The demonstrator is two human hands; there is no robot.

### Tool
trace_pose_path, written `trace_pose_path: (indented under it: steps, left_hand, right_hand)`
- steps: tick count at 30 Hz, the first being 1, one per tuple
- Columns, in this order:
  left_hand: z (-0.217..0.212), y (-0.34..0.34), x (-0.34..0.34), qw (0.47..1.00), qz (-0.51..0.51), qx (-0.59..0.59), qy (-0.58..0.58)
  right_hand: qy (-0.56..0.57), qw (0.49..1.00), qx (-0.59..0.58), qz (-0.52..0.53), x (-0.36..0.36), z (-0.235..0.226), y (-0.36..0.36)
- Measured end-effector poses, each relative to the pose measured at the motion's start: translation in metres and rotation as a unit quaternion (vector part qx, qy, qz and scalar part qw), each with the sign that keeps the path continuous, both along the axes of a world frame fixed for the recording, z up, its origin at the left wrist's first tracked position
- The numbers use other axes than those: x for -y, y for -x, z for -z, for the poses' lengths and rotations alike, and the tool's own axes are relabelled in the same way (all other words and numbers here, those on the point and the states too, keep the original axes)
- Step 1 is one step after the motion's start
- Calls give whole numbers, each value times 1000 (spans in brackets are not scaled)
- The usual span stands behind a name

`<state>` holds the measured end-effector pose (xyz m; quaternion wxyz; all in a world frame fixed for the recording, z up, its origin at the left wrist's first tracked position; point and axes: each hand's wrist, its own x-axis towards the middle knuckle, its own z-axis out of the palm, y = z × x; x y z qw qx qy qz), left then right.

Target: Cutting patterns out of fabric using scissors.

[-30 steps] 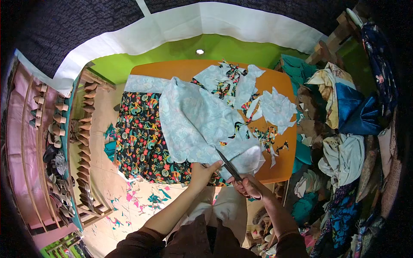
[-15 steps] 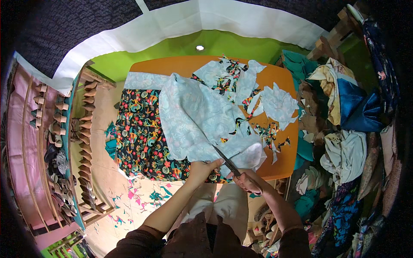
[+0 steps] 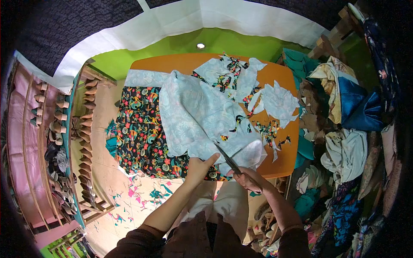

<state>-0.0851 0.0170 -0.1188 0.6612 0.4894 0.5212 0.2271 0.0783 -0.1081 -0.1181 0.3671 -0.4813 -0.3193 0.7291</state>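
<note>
Large scissors point(image 3: 229, 160) with dark blades are in my right hand point(image 3: 248, 178), near the front edge of the orange table point(image 3: 284, 161). Their blades lie along the pale blue underside of a printed fabric point(image 3: 189, 112), pointing up and to the left. Just left of the blades, my left hand point(image 3: 200, 167) pinches the near edge of this fabric between thumb and fingers. The fabric's black floral face point(image 3: 142, 131) shows on the left, hanging over the table's edge. Cut pale pieces point(image 3: 278, 103) and thin floral scraps point(image 3: 266, 131) lie on the right half of the table.
Wooden racks with shoe lasts point(image 3: 86, 142) stand at the left. Bunched cloths point(image 3: 344, 150) and stacked teal pieces point(image 3: 301, 69) crowd the right side. Small pink and teal scraps point(image 3: 146, 195) litter the floor. A green wall point(image 3: 172, 45) rises behind the table.
My left hand has shifted slightly up and its thumb now points more upward on the fabric. The scissors have barely moved, and the right hand stays around their handles.
</note>
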Motion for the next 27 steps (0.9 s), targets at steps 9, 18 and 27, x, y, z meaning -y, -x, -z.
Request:
trace_pose_path:
  steps: [9,18,27]
  left_hand:
    - [-8,-1,1,997,56,13,53]
    - [-16,-7,-1,997,66,20,38]
    - [-16,-2,-3,994,95,-24,56]
  right_hand:
    - [-60,992,106,-26,-4,3,-7]
    - [-56,988,130,-66,-4,1,-12]
    - [-90,983,141,-74,-8,-1,-11]
